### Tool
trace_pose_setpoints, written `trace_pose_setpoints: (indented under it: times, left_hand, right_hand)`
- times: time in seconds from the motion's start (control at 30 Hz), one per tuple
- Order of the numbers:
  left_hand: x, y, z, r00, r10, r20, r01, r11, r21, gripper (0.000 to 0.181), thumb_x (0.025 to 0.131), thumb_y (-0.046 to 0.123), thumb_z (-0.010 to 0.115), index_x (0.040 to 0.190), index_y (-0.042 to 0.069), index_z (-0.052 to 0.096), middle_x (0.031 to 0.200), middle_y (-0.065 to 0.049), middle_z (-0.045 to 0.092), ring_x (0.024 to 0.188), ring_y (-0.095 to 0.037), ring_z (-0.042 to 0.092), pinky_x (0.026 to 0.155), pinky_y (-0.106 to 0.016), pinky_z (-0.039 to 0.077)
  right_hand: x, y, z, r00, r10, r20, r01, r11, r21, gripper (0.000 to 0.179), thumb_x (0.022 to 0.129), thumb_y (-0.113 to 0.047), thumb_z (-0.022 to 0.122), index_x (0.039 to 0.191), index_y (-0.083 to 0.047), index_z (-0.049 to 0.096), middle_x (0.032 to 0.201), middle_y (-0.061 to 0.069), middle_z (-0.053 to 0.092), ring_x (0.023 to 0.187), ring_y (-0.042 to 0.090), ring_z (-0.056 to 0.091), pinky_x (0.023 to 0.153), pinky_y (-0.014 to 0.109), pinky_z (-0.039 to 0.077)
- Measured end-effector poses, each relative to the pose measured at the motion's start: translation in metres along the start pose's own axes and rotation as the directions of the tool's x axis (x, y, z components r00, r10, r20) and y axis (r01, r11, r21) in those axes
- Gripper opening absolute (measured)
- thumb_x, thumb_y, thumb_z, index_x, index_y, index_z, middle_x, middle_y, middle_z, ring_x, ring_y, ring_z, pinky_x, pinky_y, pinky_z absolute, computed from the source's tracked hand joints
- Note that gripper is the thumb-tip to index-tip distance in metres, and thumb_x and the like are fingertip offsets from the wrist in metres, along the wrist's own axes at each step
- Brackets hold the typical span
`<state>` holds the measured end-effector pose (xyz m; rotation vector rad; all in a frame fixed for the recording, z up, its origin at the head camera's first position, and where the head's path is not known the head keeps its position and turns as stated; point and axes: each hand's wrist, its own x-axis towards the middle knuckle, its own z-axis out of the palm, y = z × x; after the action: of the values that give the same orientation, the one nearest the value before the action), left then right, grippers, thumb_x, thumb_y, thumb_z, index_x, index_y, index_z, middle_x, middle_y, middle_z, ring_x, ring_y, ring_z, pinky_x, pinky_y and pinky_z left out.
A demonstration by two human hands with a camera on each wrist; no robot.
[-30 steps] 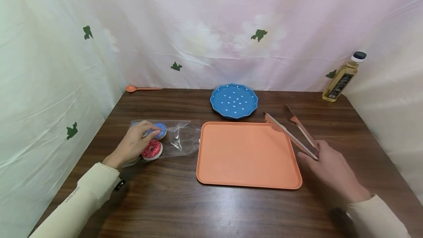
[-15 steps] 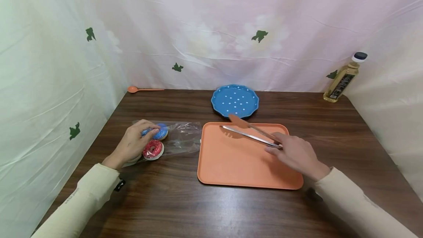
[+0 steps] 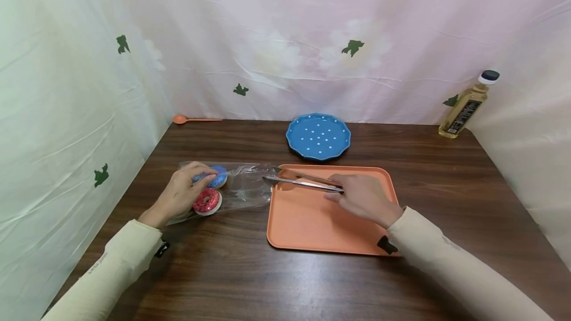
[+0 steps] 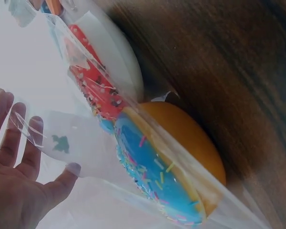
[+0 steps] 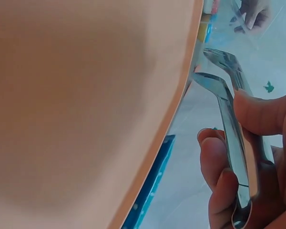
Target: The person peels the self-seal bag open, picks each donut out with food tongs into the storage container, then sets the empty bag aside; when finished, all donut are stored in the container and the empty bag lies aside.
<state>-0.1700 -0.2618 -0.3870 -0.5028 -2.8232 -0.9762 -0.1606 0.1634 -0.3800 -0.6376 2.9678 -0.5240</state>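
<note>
Bench [image 3: 214,276], tray [image 3: 303,232], bag [image 3: 243,187], tongs [image 3: 308,184]

The wooden bench ends at a hung cloth along its far edge. About its middle lies the orange tray; the clear bag stretches from the tray towards the bench's left edge. A blue spotted plate [image 3: 318,135] sits by the middle of the far edge, a bottle [image 3: 464,112] in the far right corner. The metal tongs, tips slightly apart, point at the bag's right end.

The right hand [image 3: 363,198] has its fingers curled round them. The left hand [image 3: 180,189] is at the bag, fingers bent, a gap before the thumb; I cannot tell whether it pinches film. Beside it, seemingly inside the bag, sit a blue doughnut [image 4: 152,162], nearer the far edge, and a red doughnut [image 4: 93,78].

To do this well, I judge, keep the upper film raised, send the tips in low and narrow, then spread them around one doughnut's sides and squeeze lightly, sparing the topping.
</note>
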Motion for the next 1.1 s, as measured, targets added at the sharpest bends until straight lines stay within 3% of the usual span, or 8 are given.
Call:
trace_pose_setpoints:
  times: [0.27, 0.37, 0.67, 0.9, 1.1]
  left_hand:
    - [-0.001, 0.001, -0.001, 1.000, -0.007, -0.008, 0.007, 1.000, 0.001, 0.026, 0.103, 0.026, 0.060, 0.115, 0.007, 0.074, 0.116, -0.004, 0.063, 0.116, -0.030, 0.057, 0.095, -0.058, 0.047]
    - [-0.001, 0.001, 0.000, 1.000, -0.001, -0.002, 0.001, 1.000, -0.002, 0.026, 0.103, 0.025, 0.061, 0.115, 0.006, 0.074, 0.116, -0.004, 0.064, 0.115, -0.030, 0.057, 0.095, -0.058, 0.047]
    - [0.000, 0.000, 0.001, 1.000, 0.016, 0.004, -0.016, 1.000, 0.012, 0.029, 0.104, 0.027, 0.060, 0.117, 0.005, 0.073, 0.118, -0.005, 0.063, 0.116, -0.031, 0.057, 0.095, -0.058, 0.047]
    - [0.000, 0.002, 0.001, 0.999, 0.052, 0.015, -0.052, 0.998, 0.034, 0.027, 0.103, 0.026, 0.061, 0.116, 0.007, 0.074, 0.116, -0.003, 0.064, 0.113, -0.028, 0.060, 0.094, -0.053, 0.049]
    - [0.004, 0.006, 0.004, 0.997, 0.070, 0.040, -0.070, 0.997, 0.015, 0.024, 0.102, 0.024, 0.063, 0.117, 0.008, 0.074, 0.118, -0.003, 0.063, 0.112, -0.027, 0.060, 0.094, -0.053, 0.049]
  right_hand:
    - [0.016, -0.017, 0.006, 0.997, -0.076, -0.014, 0.075, 0.996, -0.042, 0.037, 0.094, -0.038, 0.072, 0.121, -0.013, 0.072, 0.106, 0.003, 0.074, 0.076, 0.014, 0.067, 0.055, 0.032, 0.049]
    - [0.023, -0.023, 0.009, 0.995, -0.099, -0.004, 0.099, 0.994, -0.046, 0.037, 0.094, -0.039, 0.072, 0.122, -0.015, 0.072, 0.105, 0.002, 0.074, 0.072, 0.012, 0.065, 0.052, 0.030, 0.047]
    - [0.041, -0.033, 0.019, 0.990, -0.139, -0.002, 0.138, 0.988, -0.062, 0.034, 0.093, -0.039, 0.072, 0.119, -0.016, 0.073, 0.088, -0.002, 0.072, 0.061, 0.011, 0.059, 0.044, 0.029, 0.041]
    - [0.055, -0.044, 0.030, 0.983, -0.184, 0.006, 0.184, 0.980, -0.070, 0.024, 0.095, -0.038, 0.070, 0.108, -0.018, 0.071, 0.058, -0.006, 0.052, 0.048, 0.010, 0.042, 0.041, 0.028, 0.027]
    - [0.070, -0.053, 0.037, 0.975, -0.221, -0.035, 0.217, 0.972, -0.095, 0.029, 0.094, -0.039, 0.069, 0.117, -0.021, 0.073, 0.062, -0.009, 0.057, 0.048, 0.009, 0.046, 0.039, 0.029, 0.029]
